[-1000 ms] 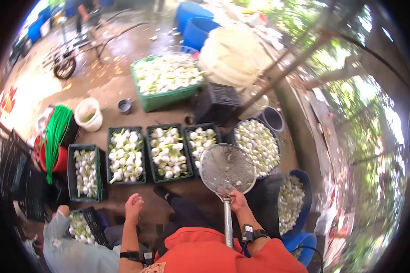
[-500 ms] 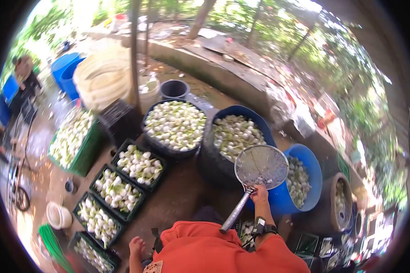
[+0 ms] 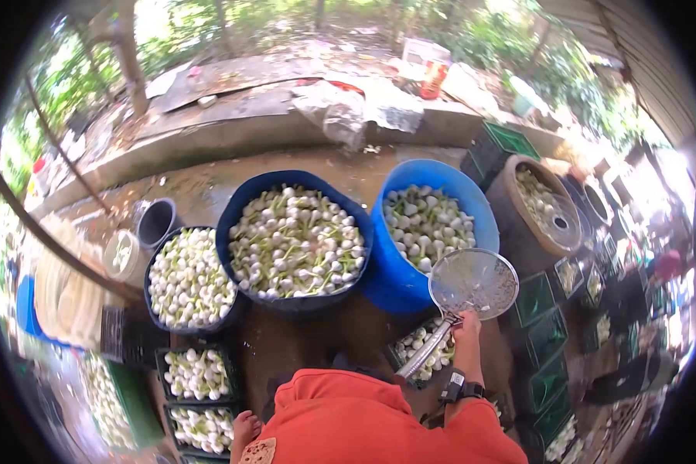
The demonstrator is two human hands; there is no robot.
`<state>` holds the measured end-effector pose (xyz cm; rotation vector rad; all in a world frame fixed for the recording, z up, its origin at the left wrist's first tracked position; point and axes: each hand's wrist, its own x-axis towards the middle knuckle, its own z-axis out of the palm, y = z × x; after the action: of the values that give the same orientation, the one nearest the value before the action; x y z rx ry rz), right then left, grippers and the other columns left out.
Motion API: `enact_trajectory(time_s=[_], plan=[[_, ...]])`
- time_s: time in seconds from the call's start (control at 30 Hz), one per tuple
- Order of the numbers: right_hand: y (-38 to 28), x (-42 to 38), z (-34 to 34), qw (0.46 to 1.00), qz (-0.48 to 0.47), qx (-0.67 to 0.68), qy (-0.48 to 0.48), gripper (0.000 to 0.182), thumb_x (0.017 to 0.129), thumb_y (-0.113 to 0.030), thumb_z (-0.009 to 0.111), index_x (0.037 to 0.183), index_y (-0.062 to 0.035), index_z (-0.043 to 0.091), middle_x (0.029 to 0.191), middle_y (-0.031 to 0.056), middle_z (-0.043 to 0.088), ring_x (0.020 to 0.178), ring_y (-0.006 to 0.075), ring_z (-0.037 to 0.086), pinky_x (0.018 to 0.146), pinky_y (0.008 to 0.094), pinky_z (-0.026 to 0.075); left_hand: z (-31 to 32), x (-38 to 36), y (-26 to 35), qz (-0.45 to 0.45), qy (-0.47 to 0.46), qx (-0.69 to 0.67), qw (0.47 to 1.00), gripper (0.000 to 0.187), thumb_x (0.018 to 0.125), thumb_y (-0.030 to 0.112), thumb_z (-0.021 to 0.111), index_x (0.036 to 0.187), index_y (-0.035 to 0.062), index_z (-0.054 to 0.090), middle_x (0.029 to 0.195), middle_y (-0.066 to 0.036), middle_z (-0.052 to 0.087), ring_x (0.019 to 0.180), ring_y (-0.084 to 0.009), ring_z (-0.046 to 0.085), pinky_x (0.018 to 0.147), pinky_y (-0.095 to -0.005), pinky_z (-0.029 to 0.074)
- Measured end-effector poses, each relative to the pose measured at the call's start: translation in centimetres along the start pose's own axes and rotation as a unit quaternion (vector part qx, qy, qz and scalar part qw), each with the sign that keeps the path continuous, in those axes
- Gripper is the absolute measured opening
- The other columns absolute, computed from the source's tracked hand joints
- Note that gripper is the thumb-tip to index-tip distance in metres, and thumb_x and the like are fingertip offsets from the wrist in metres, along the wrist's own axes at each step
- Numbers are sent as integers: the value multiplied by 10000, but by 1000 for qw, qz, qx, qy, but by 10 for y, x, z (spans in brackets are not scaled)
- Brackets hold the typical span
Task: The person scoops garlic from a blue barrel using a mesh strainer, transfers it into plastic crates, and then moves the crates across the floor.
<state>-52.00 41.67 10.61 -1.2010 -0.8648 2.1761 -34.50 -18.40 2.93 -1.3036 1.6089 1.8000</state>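
My right hand [image 3: 465,325] is closed round a mesh skimmer [image 3: 473,284] near the base of its metal handle. The skimmer's round sieve overlaps the front rim of a blue barrel [image 3: 398,286] in view. White bulbs with green stems [image 3: 428,224] fill that barrel. Beneath the handle is a crate of bulbs [image 3: 423,349] on the floor. Low on the left, my left hand [image 3: 247,427] hangs with loosely bent fingers and holds nothing. Beside it stand dark crates of white bulbs [image 3: 201,428].
A large dark blue tub [image 3: 224,263] and a smaller dark tub [image 3: 156,309], both full of bulbs, stand ahead. To the right are a brown barrel [image 3: 510,201] and green crates [image 3: 545,340]. A low concrete wall [image 3: 247,139] runs behind; a pole [image 3: 62,247] slants at left.
My view has turned right, so the tubs and crates now sit further left. The skimmer has stayed in my right hand, now over the blue barrel's front edge.
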Motion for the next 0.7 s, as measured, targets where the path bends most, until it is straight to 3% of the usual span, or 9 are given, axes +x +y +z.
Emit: enact_trajectory(time_s=[0.07,0.2,0.27,0.4,0.47,0.57,0.7], plan=[[-3,5,-33,998,-15,8,59,285,621,95,430,878,-24,463,784,118,490,700,290,561,598,471,506,11,10,35,10,-19,67,997,303,774,-15,498,1069,45,469,689,-34,525,513,-121,499,363,-215,334],[-11,-38,-74,994,-31,20,100,291,637,89,426,900,-32,465,823,96,483,670,268,548,581,453,505,6,71,90,-6,-95,166,981,291,806,54,492,1096,76,481,799,-34,548,622,-133,537,443,-221,380],[-2,-47,-102,990,-58,31,126,329,641,96,413,938,-39,453,804,105,475,640,271,535,560,450,499,30,71,132,4,-70,219,973,309,796,63,503,1104,78,481,819,-41,550,636,-139,542,455,-220,384],[14,-81,-134,984,-52,51,164,449,640,105,376,1065,-40,391,796,137,468,652,304,530,576,470,499,61,108,188,52,-108,354,928,348,765,72,531,1110,69,484,797,-29,545,624,-147,546,456,-240,390],[23,-98,-137,974,-65,74,206,519,637,96,373,1136,-45,362,815,148,479,658,315,533,581,482,502,57,169,204,29,-238,290,926,347,753,66,537,1097,74,489,742,-1,531,609,-132,537,449,-237,377],[35,-122,-125,967,-90,106,212,617,623,97,381,1215,-67,329,910,186,512,737,347,560,621,504,507,129,111,265,72,-190,347,915,315,755,32,499,1068,66,489,719,22,518,590,-87,502,442,-188,323],[37,-137,-109,966,-128,127,186,569,625,116,399,1178,-17,370,932,173,519,735,323,581,606,445,527,172,120,306,150,-217,410,873,316,742,39,516,1058,29,505,768,-10,551,616,-90,506,465,-216,362]])
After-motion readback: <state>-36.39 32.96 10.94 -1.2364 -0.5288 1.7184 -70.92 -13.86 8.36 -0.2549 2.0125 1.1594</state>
